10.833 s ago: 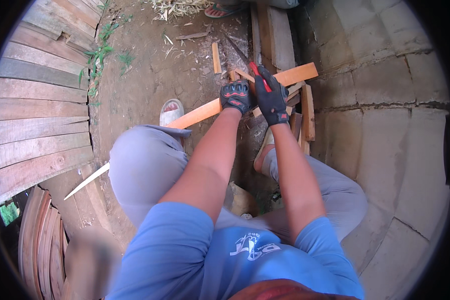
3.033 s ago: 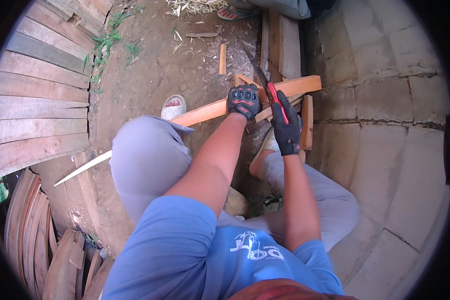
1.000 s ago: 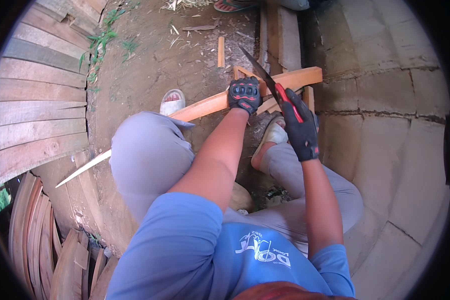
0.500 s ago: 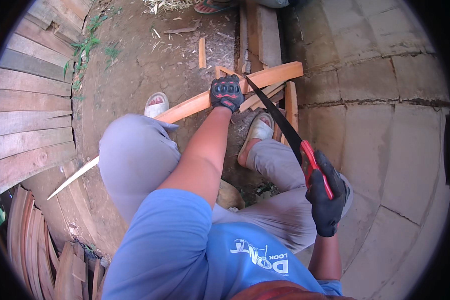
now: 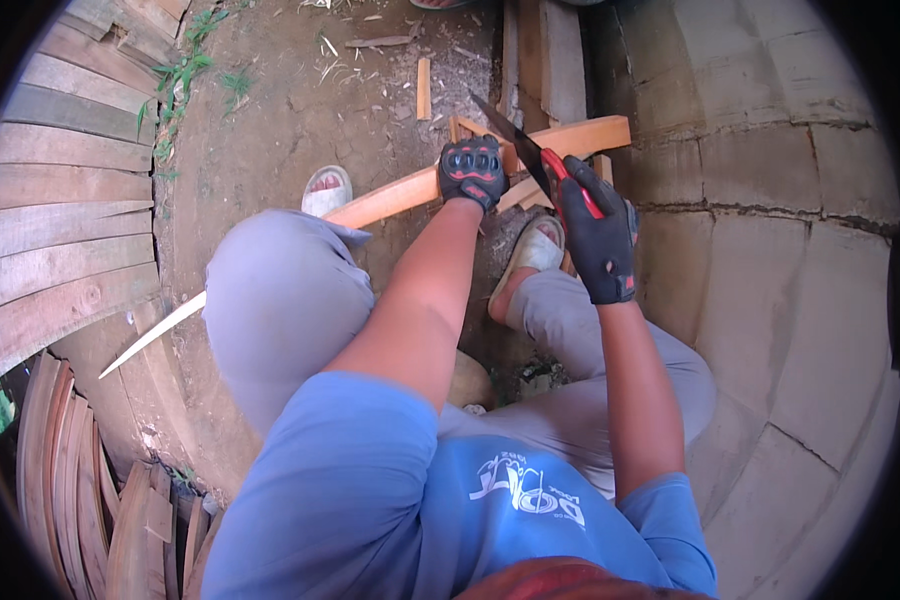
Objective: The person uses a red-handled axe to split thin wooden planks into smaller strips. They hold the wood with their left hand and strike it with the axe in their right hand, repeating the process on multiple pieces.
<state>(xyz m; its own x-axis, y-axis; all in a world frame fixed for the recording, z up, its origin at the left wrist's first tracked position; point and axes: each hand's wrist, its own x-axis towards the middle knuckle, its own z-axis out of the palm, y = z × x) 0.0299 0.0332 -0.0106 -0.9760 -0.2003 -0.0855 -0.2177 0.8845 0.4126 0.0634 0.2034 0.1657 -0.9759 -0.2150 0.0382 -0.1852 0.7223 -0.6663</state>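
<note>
Across the seated person's knees, a long curved wooden slat (image 5: pixel 390 198) looks stiff yet light, pinned near its far end by the gloved left hand (image 5: pixel 471 171) while the gloved right hand (image 5: pixel 599 235) clenches a red-handled blade (image 5: pixel 530 155) against its edge.

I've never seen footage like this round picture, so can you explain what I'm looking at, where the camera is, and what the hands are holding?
The camera sits on a person's head and looks down, so its fisheye lens bends straight edges. The person sits over bare dirt ground, knees apart, wearing black gloves. The left hand presses down on a long orange wooden slat that runs across in front of them. The right hand grips the red handle of a dark-bladed machete, its blade over the slat. Wooden planks lie at the left, and concrete blocks at the right.
</note>
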